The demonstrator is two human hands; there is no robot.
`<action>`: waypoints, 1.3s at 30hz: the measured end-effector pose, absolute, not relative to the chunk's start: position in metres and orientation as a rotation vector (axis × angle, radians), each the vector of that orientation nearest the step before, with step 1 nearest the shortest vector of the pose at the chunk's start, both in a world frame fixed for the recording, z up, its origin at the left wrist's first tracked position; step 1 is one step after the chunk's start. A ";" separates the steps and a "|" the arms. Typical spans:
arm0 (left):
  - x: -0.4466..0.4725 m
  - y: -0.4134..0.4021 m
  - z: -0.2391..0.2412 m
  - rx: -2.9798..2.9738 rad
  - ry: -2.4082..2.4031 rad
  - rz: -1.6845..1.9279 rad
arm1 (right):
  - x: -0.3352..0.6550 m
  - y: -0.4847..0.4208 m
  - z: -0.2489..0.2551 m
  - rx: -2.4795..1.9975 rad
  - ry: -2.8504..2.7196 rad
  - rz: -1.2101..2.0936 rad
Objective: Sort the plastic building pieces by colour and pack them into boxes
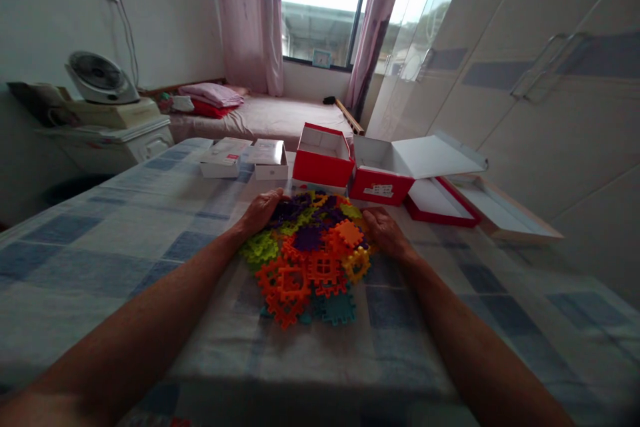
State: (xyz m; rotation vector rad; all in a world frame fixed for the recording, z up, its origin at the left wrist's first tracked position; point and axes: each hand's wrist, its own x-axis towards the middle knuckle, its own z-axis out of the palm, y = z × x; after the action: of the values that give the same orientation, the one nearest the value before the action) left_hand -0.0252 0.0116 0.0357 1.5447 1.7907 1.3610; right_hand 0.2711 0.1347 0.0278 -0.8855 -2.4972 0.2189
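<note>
A heap of notched plastic building tiles lies on the table before me, in orange, purple, lime green, yellow and teal. Some tiles are flat squares, others have window-like cutouts. My left hand lies along the heap's far left side, its fingers stretched toward the purple tiles and touching the edge. Against the right side rests my right hand, near a yellow tile. Both hands look open, cupped around the heap without gripping a single tile. Some fingertips are hidden by the tiles.
Behind the heap stand two white boxes, an open red box and another red box with its white lid raised. Shallow box lids lie at the right. A checked cloth covers the table.
</note>
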 end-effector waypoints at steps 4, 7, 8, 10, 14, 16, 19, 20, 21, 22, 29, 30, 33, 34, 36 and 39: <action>-0.027 0.013 0.034 1.561 1.799 1.370 | 0.271 0.135 0.028 -0.897 -2.494 0.263; -0.027 0.013 0.033 1.554 1.794 1.381 | 0.270 0.134 0.030 -0.928 -2.464 0.318; -0.027 0.013 0.033 1.547 1.788 1.383 | 0.269 0.133 0.031 -0.939 -2.459 0.332; -0.027 0.013 0.033 1.530 1.774 1.385 | 0.269 0.131 0.032 -0.957 -2.458 0.356; -0.027 0.013 0.034 1.498 1.761 1.383 | 0.270 0.130 0.031 -0.908 -2.469 0.334; -0.027 0.013 0.033 1.505 1.757 1.385 | 0.270 0.131 0.030 -0.893 -2.465 0.334; -0.027 0.013 0.033 1.535 1.760 1.376 | 0.270 0.133 0.030 -0.929 -2.454 0.357; -0.027 0.013 0.033 1.543 1.764 1.374 | 0.270 0.133 0.030 -0.937 -2.454 0.360; -0.027 0.013 0.032 1.547 1.767 1.373 | 0.270 0.132 0.031 -0.936 -2.455 0.362; -0.027 0.013 0.032 1.546 1.771 1.378 | 0.269 0.131 0.032 -0.930 -2.453 0.366; -0.026 0.013 0.035 1.557 1.775 1.375 | 0.268 0.125 0.045 -0.986 -2.198 0.375; -0.026 0.013 0.035 1.555 1.775 1.377 | 0.269 0.125 0.047 -1.002 -2.139 0.367; -0.025 0.012 0.037 1.544 1.786 1.376 | 0.274 0.126 0.055 -1.017 -2.029 0.368; -0.024 0.012 0.037 1.545 1.789 1.375 | 0.275 0.125 0.057 -1.018 -2.017 0.387; -0.025 0.012 0.036 1.546 1.791 1.377 | 0.275 0.120 0.063 -1.011 -2.013 0.453; -0.026 0.012 0.034 1.546 1.791 1.369 | 0.271 0.105 0.072 -0.936 -2.039 0.579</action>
State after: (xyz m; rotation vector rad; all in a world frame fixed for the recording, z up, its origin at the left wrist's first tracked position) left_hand -0.0258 0.0122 0.0341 1.5458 1.7910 1.3693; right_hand 0.2710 0.1052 0.0719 -0.9364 -2.0387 0.5793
